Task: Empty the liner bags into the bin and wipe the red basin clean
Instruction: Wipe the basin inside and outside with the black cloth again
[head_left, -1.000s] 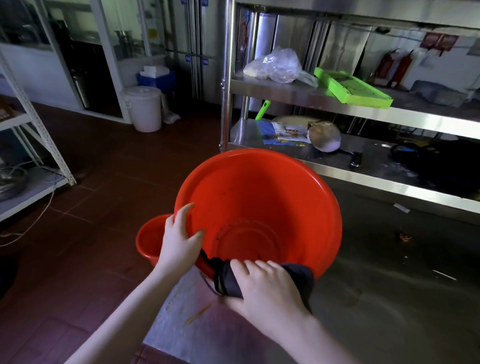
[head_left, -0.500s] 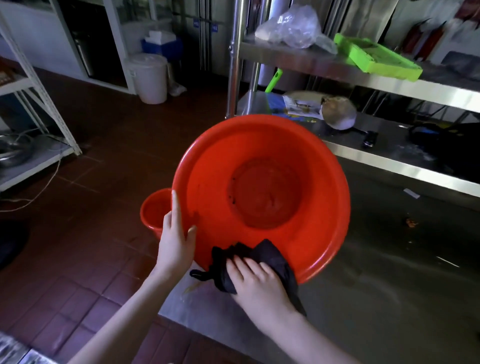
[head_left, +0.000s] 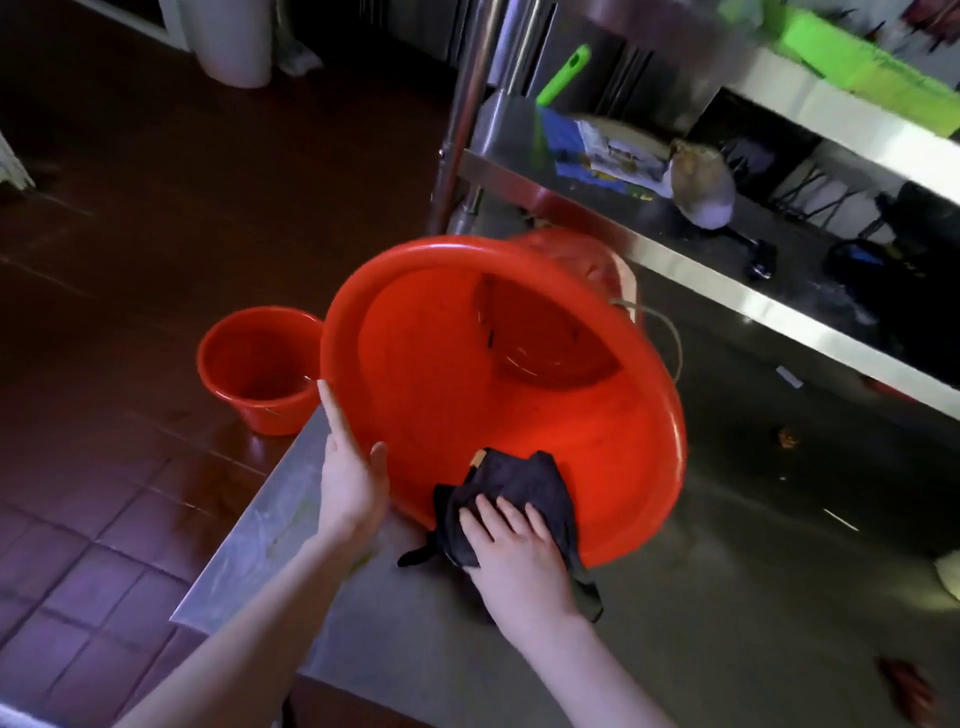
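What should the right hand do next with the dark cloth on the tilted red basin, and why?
Probably slide the dark cloth up the inner wall toward the base. The right hand presses it flat only at the near rim of the round red plastic basin, dark specks show deeper in, and the left hand grips the left rim, holding it tilted.

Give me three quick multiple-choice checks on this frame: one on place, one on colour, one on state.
1. Where is the small bucket? A on the floor left of the table; B on the top shelf; C on the lower shelf.
2. What colour is the cloth? A white; B near-black; C yellow.
3. How does the basin sit? A flat; B tipped up, inside facing the camera; C upside down.
Answers: A, it stands on the floor; B, dark under the right hand; B, the left hand holds its raised rim.
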